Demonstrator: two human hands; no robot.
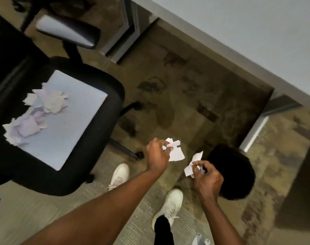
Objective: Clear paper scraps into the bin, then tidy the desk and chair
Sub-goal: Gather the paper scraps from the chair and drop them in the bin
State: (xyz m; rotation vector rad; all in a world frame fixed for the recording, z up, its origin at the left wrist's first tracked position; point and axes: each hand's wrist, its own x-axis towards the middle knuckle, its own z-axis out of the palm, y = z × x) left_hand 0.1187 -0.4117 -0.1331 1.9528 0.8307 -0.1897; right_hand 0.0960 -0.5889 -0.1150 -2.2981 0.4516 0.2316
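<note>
The left hand (156,156) and right hand (208,179), apart at lower centre, each pinch torn scraps (176,153) just beside the black bin (239,183). Crumpled scraps (44,105) still litter the chair seat (76,121) at left, so clearing seems roughly half done.

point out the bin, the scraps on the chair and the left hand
bin (236,157): head view, on its black top
chair scraps (51,101): head view, on the upper crumpled pile
left hand (156,154): head view, on its back
</note>
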